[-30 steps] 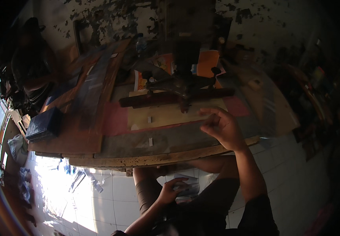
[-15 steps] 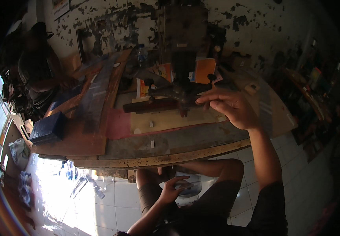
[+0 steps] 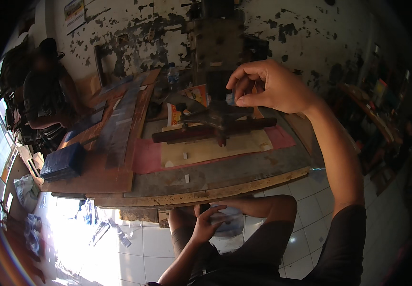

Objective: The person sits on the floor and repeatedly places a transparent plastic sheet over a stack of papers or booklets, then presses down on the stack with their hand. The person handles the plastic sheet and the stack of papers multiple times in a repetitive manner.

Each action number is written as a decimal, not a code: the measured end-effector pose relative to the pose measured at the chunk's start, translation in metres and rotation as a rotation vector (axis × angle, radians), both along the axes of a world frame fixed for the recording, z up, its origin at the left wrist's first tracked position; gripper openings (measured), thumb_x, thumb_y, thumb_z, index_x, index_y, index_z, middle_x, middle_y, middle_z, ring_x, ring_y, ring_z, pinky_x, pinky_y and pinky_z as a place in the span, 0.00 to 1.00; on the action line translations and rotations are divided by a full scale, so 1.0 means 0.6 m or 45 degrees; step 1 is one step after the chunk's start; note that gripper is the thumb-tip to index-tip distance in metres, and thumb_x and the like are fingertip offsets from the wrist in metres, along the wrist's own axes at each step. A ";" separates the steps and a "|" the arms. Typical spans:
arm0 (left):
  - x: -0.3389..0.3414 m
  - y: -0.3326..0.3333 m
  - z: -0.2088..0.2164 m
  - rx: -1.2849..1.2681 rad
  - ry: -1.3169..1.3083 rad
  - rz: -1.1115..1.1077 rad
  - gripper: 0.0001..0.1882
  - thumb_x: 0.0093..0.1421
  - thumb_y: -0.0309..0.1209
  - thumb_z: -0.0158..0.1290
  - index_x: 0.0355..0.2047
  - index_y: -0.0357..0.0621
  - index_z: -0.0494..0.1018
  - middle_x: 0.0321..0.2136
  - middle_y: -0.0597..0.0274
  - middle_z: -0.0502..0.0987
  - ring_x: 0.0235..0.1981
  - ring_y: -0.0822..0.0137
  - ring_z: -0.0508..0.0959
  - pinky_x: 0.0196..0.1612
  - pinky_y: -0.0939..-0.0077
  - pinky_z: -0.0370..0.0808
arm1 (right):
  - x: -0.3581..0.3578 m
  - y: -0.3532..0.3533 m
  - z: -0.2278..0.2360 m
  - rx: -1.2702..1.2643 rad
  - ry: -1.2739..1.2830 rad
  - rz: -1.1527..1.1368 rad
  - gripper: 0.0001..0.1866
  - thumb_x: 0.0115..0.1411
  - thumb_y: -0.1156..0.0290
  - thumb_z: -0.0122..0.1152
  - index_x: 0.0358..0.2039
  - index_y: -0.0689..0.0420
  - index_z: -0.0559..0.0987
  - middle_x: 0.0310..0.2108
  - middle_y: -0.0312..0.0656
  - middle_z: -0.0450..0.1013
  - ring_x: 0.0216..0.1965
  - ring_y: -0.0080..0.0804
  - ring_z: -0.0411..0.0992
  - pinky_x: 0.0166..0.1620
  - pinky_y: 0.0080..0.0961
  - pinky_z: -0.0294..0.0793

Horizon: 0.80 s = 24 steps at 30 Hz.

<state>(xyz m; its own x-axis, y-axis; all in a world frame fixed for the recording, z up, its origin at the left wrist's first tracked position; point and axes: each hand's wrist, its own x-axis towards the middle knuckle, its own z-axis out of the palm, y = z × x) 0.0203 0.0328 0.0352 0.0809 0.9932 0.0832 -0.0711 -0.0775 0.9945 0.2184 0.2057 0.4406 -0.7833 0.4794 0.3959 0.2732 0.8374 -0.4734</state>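
My right hand (image 3: pixel 275 88) is raised in front of a dark metal press (image 3: pixel 220 117), its fingers loosely curled and the thumb apart from them. Nothing shows in it; one knob of the press is hidden behind it. Under the press's long dark red bar (image 3: pixel 253 125) lies a pale yellow sheet (image 3: pixel 206 155) on a pink sheet (image 3: pixel 147 157). Low over my lap, my left hand (image 3: pixel 207 225) has its fingers bent around the edge of a clear plastic piece (image 3: pixel 230 226), whose shape is hard to make out.
Two small white pieces lie near the table's (image 3: pixel 215 177) front edge. To the left are a brown board (image 3: pixel 106 174) and a dark blue box (image 3: pixel 62 162). A water bottle (image 3: pixel 173 75) stands behind. At far left a co-worker (image 3: pixel 48 95) bends over a flat dark piece.
My right hand has risen away from beside the press bar, its fingers curling more. My left hand stays over my lap with little movement. The view has shifted slightly.
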 end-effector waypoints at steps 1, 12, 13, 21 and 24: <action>-0.003 0.004 -0.010 0.015 0.036 0.015 0.25 0.55 0.19 0.63 0.55 0.42 0.78 0.51 0.60 0.82 0.59 0.67 0.74 0.71 0.66 0.56 | -0.004 -0.004 0.006 0.019 -0.022 0.006 0.15 0.60 0.74 0.71 0.47 0.61 0.81 0.35 0.39 0.83 0.35 0.21 0.79 0.40 0.22 0.77; 0.005 0.007 0.003 0.296 0.294 0.114 0.29 0.59 0.18 0.65 0.60 0.35 0.69 0.50 0.52 0.79 0.47 0.65 0.83 0.54 0.70 0.79 | -0.006 -0.003 0.020 0.026 -0.095 -0.110 0.13 0.61 0.69 0.71 0.45 0.58 0.82 0.33 0.34 0.83 0.33 0.15 0.75 0.35 0.19 0.68; 0.005 0.006 0.002 0.255 0.246 0.100 0.29 0.59 0.18 0.65 0.60 0.35 0.69 0.50 0.52 0.78 0.47 0.65 0.83 0.53 0.70 0.79 | -0.007 -0.007 0.021 0.017 -0.088 -0.128 0.14 0.61 0.69 0.71 0.46 0.58 0.82 0.33 0.34 0.83 0.33 0.15 0.75 0.35 0.19 0.68; 0.013 0.010 0.000 0.207 0.182 0.077 0.28 0.59 0.16 0.63 0.59 0.34 0.69 0.50 0.51 0.78 0.46 0.66 0.83 0.54 0.71 0.79 | 0.005 -0.012 0.022 0.032 -0.062 -0.075 0.13 0.61 0.73 0.69 0.46 0.62 0.82 0.36 0.39 0.83 0.39 0.24 0.81 0.46 0.25 0.78; 0.016 0.009 0.003 0.123 0.063 0.086 0.30 0.55 0.17 0.65 0.59 0.39 0.72 0.54 0.56 0.77 0.58 0.66 0.74 0.64 0.70 0.67 | 0.012 -0.019 0.009 -0.074 -0.004 -0.057 0.12 0.62 0.73 0.68 0.46 0.60 0.82 0.36 0.38 0.81 0.37 0.22 0.79 0.44 0.24 0.78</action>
